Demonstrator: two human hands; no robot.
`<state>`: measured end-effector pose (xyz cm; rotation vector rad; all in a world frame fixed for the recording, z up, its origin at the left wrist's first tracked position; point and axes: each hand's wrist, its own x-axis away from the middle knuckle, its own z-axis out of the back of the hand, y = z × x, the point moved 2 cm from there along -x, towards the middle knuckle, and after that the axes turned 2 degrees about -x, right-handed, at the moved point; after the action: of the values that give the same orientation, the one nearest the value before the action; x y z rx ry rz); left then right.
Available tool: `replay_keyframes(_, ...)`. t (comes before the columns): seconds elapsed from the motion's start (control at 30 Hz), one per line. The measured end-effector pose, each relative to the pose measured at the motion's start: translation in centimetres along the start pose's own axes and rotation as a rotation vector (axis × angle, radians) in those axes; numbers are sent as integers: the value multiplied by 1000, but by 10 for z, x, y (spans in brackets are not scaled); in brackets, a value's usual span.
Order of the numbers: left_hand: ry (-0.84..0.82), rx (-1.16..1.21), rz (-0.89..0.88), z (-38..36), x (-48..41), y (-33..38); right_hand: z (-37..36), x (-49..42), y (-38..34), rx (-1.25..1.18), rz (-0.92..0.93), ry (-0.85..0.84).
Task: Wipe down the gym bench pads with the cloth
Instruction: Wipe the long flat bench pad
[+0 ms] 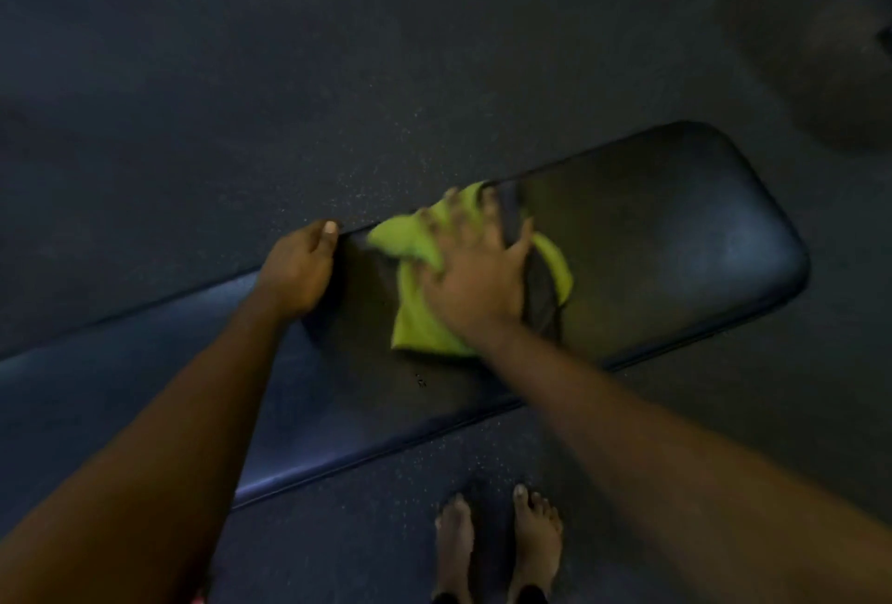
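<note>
The worktop (675,227) is a long, dark padded gym bench that runs slantwise across the view, its rounded end toward the upper right. A yellow-green cloth (415,314) lies crumpled on the worktop's top surface about midway along the visible length, reaching from near the far edge most of the way to the near edge. The right hand (475,280) lies flat on the cloth, fingers spread and thumb splayed out, pressing it onto the worktop without gripping it. This hand and the cloth are smeared by motion blur. The left hand (299,265) is on the worktop's far edge, just beside the cloth on the side away from the rounded end. Its fingers curl over that edge and clasp the padding, with the thumb on top. Two bare feet (497,550) stand on the dark speckled floor (241,72) just off the worktop's near edge.
</note>
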<state>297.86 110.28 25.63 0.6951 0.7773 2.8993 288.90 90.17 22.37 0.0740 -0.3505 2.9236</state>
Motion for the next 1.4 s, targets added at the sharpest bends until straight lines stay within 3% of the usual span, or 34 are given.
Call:
replay_keyframes(0.1, 64, -75, -2, 6, 10, -22, -14, 66, -53, -70, 195, -32)
replay_keyframes(0.2, 68, -98, -23, 5, 11, -31, -17, 99, -37, -108, 237, -41)
replay_keyframes(0.37, 68, -41, -46, 4, 10, -34, 4, 59, 19, -29, -131, -6)
replay_keyframes(0.5, 50, -53, -72, 19, 6, -56, 5, -19, -19, -113, -403, 36)
replay_keyframes(0.6, 33, -47, -31, 38, 8, -85, -9, -21, -85, -77, -245, 0)
replay_keyframes(0.7, 9, -80, -63, 58, 16, -111, -28, 47, -133, -75, -8, 10)
replay_keyframes(0.83, -34, -84, -50, 68, 22, -129, -39, 131, -114, -45, 93, -8)
replay_keyframes(0.9, -26, -86, -64, 66, 24, -128, -31, 126, -84, 12, 36, -14)
replay_keyframes(1.0, -32, -37, -58, 64, 24, -132, -18, 71, -64, 3, -205, 18)
replay_keyframes(1.07, -35, -33, -60, 65, 22, -136, -15, 23, -76, -54, -392, 79)
replay_keyframes(1.13, -77, -48, -81, 70, 19, -141, -20, -11, -107, -56, -449, 61)
replay_keyframes(1.27, -127, -62, -114, 84, 12, -159, -36, 11, -180, -3, -109, 20)
replay_keyframes(1.4, -73, -88, -127, 84, 26, -171, -48, 104, -188, -16, 104, -5)
